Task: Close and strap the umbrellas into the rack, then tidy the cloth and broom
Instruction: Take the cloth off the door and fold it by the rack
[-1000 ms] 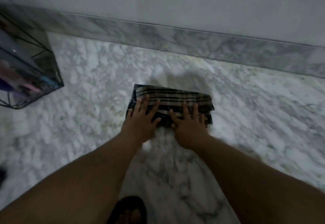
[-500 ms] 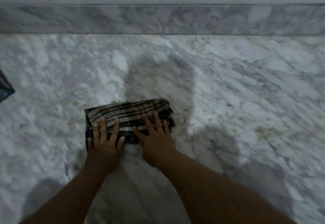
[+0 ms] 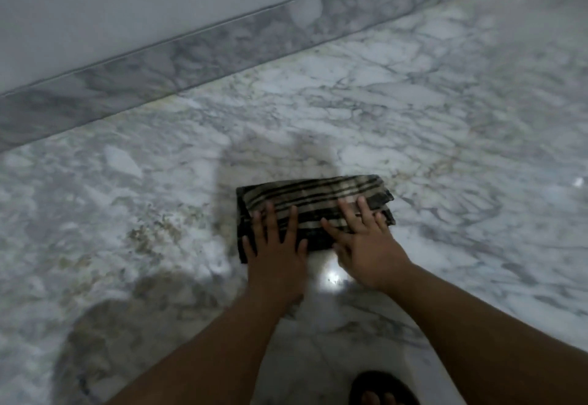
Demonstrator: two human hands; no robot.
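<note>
A folded dark cloth with pale stripes [image 3: 313,194] lies flat on the marble floor [image 3: 445,111]. My left hand [image 3: 275,247] presses flat on its left half, fingers spread. My right hand [image 3: 366,239] lies flat on its right half, fingers also apart. Neither hand grips the cloth; both rest on top of it. No umbrella, rack or broom is in view.
A marble skirting [image 3: 178,60] runs along the wall [image 3: 127,0] behind the cloth. A dark sandal with toes [image 3: 381,388] shows at the bottom edge. A patch of brownish specks [image 3: 156,236] marks the floor left of the cloth.
The cloth with both hands on it has slid to the right along the floor, away from the dark wire rack, which has left the view. The hands keep their flat pose.
</note>
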